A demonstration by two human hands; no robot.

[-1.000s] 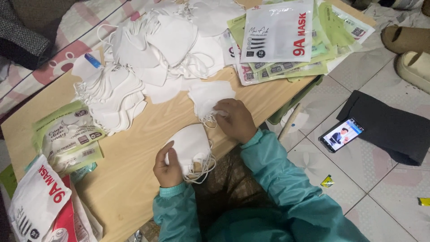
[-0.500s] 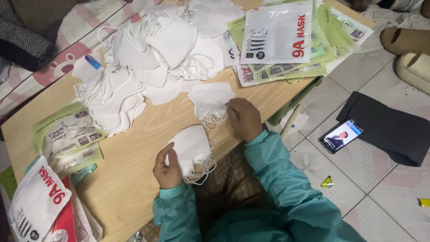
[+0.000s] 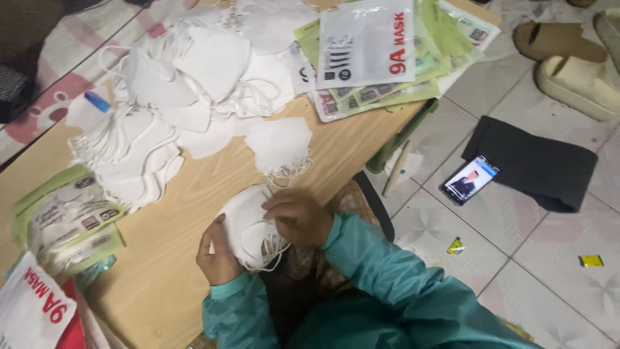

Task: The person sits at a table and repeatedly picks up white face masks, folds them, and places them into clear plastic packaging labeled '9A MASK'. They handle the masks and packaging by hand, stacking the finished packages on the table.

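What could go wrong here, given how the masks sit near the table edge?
The stack of white masks held between the left hand and right hand overhangs the table edge; loose ear loops might snag or let a mask slip off. The single mask nearby could be knocked by a sleeve.

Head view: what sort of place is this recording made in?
Probably a home workspace set up for packing face masks by hand: a low wooden table heaped with loose white masks and printed pouches, slippers and a phone on the tiled floor.
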